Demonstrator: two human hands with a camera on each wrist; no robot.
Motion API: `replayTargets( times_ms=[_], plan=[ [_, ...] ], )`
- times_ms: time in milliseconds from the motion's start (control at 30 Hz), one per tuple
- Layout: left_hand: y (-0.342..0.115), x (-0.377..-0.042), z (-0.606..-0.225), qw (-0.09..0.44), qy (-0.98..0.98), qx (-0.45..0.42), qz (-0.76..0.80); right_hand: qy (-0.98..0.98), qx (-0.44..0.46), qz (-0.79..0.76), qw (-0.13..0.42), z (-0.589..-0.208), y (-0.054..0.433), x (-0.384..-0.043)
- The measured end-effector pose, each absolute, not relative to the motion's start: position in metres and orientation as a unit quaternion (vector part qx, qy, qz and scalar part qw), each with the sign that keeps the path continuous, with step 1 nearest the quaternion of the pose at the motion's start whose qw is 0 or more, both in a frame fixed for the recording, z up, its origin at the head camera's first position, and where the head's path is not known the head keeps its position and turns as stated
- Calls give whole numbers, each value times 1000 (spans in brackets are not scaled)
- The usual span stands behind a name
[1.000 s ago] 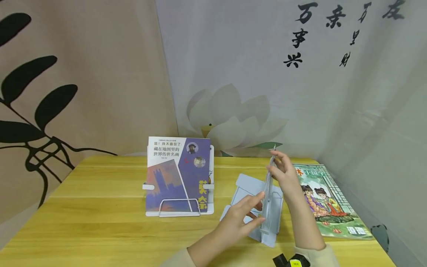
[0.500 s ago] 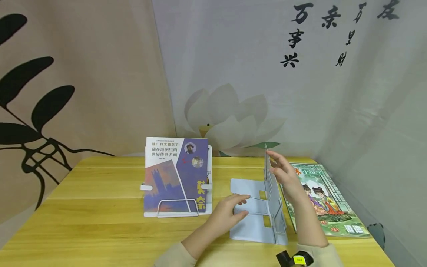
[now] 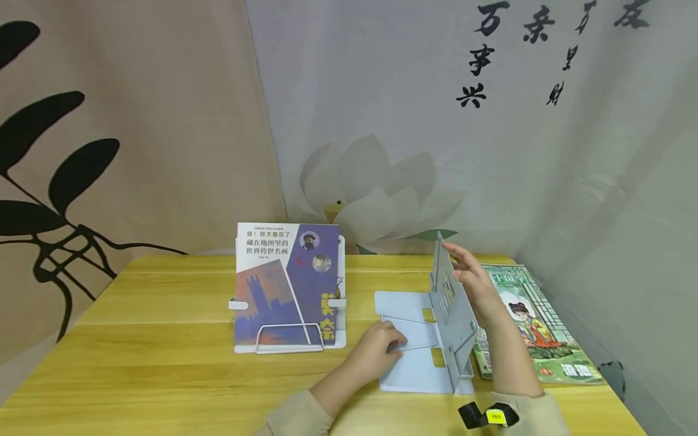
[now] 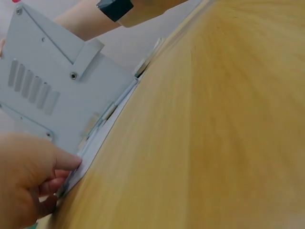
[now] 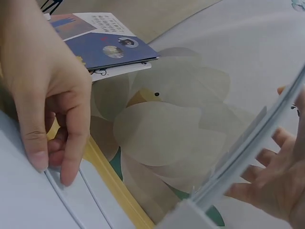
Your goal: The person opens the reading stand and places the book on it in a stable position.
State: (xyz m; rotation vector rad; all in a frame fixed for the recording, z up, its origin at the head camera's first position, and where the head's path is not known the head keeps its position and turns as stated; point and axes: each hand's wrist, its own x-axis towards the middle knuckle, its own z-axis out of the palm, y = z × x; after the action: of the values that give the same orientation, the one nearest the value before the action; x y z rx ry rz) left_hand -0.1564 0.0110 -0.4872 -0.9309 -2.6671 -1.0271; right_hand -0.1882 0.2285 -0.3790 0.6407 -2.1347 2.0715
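A light grey metal book stand [image 3: 454,303] lies sideways, its base plate [image 3: 414,372] flat on the table and its slotted back panel raised, leaning right. My left hand [image 3: 376,348] is at the base's left side, thumb and fingers curled at the wire loop [image 3: 422,347] on the base. In the right wrist view, the left thumb and forefinger pinch at this wire [image 5: 59,193]. My right hand [image 3: 480,287] is behind the panel's upper edge, fingers spread against its back [image 5: 281,176]. One fingertip shows past the edge in the right wrist view.
A purple and white book [image 3: 286,284] stands on a white book stand [image 3: 340,327] at the left. Behind my right forearm lies a green illustrated magazine [image 3: 561,363], near the table's right edge. A printed curtain [image 3: 371,121] hangs behind the wooden table [image 3: 163,351].
The tilted stand has come down with its base flat and its panel raised. The panel now leans further right. My left hand let go, then closed at the wire loop.
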Motion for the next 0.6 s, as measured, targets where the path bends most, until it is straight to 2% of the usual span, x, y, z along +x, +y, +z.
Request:
replayTargets(
  times_ms=[467, 600],
  plan=[
    [14, -157, -486, 84, -901, -311, -291, -704, 205, 678, 57, -383, 227, -188],
    [10, -160, -488, 63, -891, -316, -319, -711, 200, 671, 61, -383, 225, -188]
  ],
)
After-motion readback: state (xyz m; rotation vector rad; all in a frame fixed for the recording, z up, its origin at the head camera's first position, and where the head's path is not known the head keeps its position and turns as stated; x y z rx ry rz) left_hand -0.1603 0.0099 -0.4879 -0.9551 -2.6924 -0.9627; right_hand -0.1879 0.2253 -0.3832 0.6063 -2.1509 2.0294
